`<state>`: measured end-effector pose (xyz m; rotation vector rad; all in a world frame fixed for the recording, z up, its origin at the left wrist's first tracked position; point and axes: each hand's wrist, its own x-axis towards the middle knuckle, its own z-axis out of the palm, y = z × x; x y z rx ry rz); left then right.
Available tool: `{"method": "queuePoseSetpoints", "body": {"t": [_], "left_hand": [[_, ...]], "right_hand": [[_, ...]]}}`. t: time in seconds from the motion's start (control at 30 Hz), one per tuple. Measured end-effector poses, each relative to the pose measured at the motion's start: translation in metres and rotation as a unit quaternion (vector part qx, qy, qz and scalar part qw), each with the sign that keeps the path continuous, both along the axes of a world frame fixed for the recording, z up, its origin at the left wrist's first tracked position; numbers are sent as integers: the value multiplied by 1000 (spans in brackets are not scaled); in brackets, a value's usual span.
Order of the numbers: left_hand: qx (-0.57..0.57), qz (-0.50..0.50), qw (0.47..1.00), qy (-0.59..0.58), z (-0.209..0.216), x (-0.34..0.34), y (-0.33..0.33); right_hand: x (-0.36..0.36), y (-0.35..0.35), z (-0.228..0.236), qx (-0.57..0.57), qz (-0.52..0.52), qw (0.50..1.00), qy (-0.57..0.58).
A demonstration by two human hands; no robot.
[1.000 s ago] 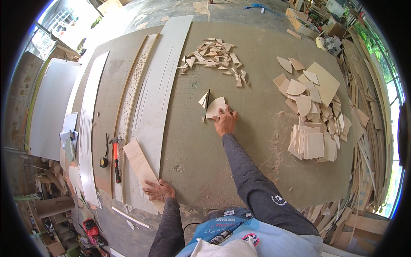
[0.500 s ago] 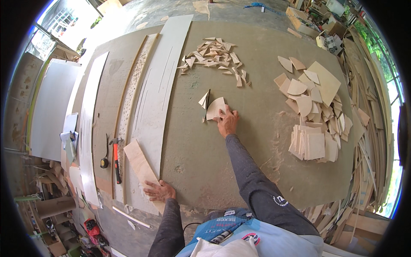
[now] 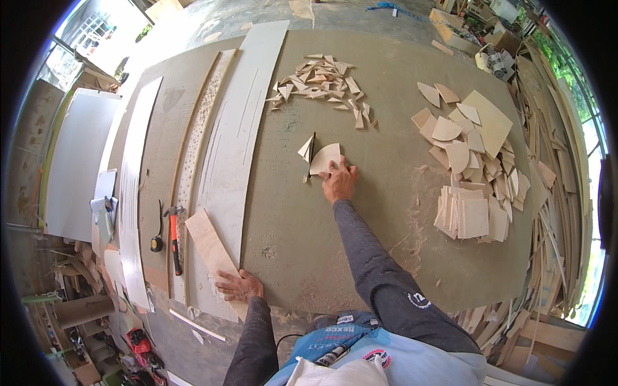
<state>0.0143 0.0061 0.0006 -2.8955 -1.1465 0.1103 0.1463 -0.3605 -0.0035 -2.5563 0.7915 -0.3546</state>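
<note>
My right hand [image 3: 339,182] is closed on the near right edge of a quarter-circle piece of thin plywood [image 3: 326,159], its fingers bent over it. The piece's left side lies right beside a narrow dark blade [image 3: 312,151] standing up from the table. Just left of the blade is a small pale wedge-shaped offcut [image 3: 304,150]. My left hand [image 3: 240,287] lies spread with its fingers on a plywood strip [image 3: 209,239], which rests slanted over the long white board [image 3: 248,116] at the table's near edge.
Triangular offcuts [image 3: 322,80] lie scattered at the far middle. A heap of curved plywood pieces [image 3: 473,138] and stacked squares [image 3: 465,214] sits at right. At left are a hammer [image 3: 174,241], a tape measure [image 3: 156,244] and a wooden batten [image 3: 209,122]. Planks [image 3: 553,128] line the right side.
My right hand has moved slightly to the left and up. The plywood piece in it has shifted only a little. The left hand stays where it was.
</note>
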Motion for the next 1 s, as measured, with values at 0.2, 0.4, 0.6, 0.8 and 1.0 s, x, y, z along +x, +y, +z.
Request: {"method": "queuePoseSetpoints", "body": {"t": [0.2, 0.4, 0.6, 0.8, 1.0], "left_hand": [[11, -9, 1000, -14, -6, -1, 3], [19, 1, 1000, 5, -5, 0, 1], [15, 3, 1000, 7, -3, 0, 1], [-10, 3, 1000, 7, 6, 1, -4], [-2, -1, 1000, -16, -3, 0, 3]], "right_hand": [[2, 4, 2, 2, -16, 1000, -1], [4, 7, 5, 5, -27, 1000, 5], [6, 6, 5, 8, -31, 999, 17], [8, 2, -1, 9, -35, 999, -11], [15, -12, 1, 11, -21, 1000, -4]]}}
